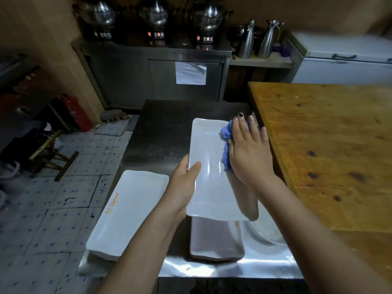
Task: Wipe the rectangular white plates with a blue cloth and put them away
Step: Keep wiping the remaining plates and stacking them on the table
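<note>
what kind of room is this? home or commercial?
Probably a restaurant or canteen kitchen, not a home. Cues: the stainless steel worktable, three steel pots on lit cookers atop a steel cabinet, and more logo-printed white plates beside the plate being wiped.

Grips the white plate [209,145] at its 9 o'clock edge with the left hand [185,185], thumb on top, fingers curled beneath. Presses the blue cloth [225,134] with the flat right hand [250,153], fingers straight, spread, pointing to 12 o'clock, one nail painted dark. Extends both bare forearms from 7 and 4 o'clock.
</note>
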A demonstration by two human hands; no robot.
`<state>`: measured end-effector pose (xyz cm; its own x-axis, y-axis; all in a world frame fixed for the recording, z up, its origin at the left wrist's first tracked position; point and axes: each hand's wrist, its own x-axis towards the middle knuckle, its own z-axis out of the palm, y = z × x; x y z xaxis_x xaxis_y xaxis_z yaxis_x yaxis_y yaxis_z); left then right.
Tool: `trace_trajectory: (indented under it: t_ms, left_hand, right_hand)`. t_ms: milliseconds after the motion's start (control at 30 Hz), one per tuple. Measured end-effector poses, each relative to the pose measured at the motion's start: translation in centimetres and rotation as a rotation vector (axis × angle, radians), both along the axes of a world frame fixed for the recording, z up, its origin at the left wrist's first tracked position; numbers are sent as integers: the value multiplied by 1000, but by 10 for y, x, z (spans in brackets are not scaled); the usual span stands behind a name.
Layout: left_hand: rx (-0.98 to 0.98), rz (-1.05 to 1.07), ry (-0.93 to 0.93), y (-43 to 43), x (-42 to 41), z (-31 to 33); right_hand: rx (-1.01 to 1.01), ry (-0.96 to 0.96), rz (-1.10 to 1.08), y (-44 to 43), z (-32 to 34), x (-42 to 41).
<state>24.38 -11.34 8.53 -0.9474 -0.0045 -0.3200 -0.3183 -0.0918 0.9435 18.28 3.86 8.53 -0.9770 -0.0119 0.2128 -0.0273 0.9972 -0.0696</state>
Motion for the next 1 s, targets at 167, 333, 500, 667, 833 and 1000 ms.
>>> trace_trajectory:
  t_ms: [167,333,500,667,833,1000]
  left_hand:
    - [-40,80,50,-11,-8,0]
    - [21,54,14,-4,0,-7]
    - [23,37,11,-2,3,-5]
    - [11,125,55,-13,-5,-5]
    - [22,106,39,-6,-1,-7]
    - [199,142,49,-2,-10,-3]
  right_hand:
    - [-88,-52,182,-23,-37,73]
    - [-45,-35,74,-10,-37,35]
    - [-123,-40,-60,-6,-24,14]
    - [-145,-43,73,-31,-51,76]
    - [-201,-70,-7,-45,-38,43]
    - [-252,-43,255,-78,-19,41]
